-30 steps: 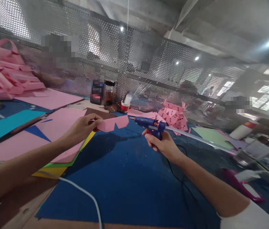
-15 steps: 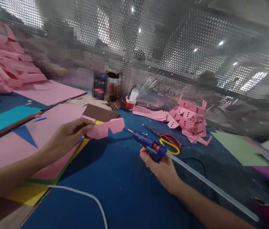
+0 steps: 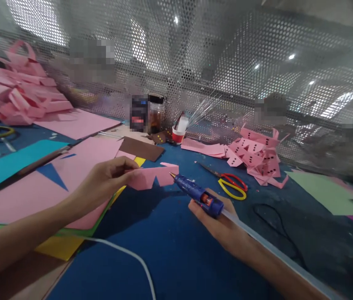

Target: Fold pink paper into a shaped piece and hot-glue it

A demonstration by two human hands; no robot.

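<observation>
My left hand [image 3: 107, 181] pinches a pink foam cut-out [image 3: 154, 176] with zigzag edges and holds it above the blue mat [image 3: 170, 250]. A blue hot-glue gun [image 3: 196, 194] lies in my right hand [image 3: 218, 218], fingers wrapped round its grip. The gun's metal tip touches the right end of the pink cut-out. A long clear glue stick [image 3: 276, 254] trails out of the back of the gun along my right forearm.
Pink, teal, green and yellow foam sheets [image 3: 38, 183] lie stacked at left. Red-and-yellow scissors [image 3: 229, 183] and a heap of pink dotted cut-outs [image 3: 257, 158] lie right of centre. Jars [image 3: 148, 114] and a red cup [image 3: 179, 134] stand against the perforated metal screen [image 3: 226, 75]. A white cable [image 3: 126, 254] crosses the mat.
The glue gun's tip has come left to meet the pink cut-out's right end. The view has tilted down and shifted, bringing the scissors into sight.
</observation>
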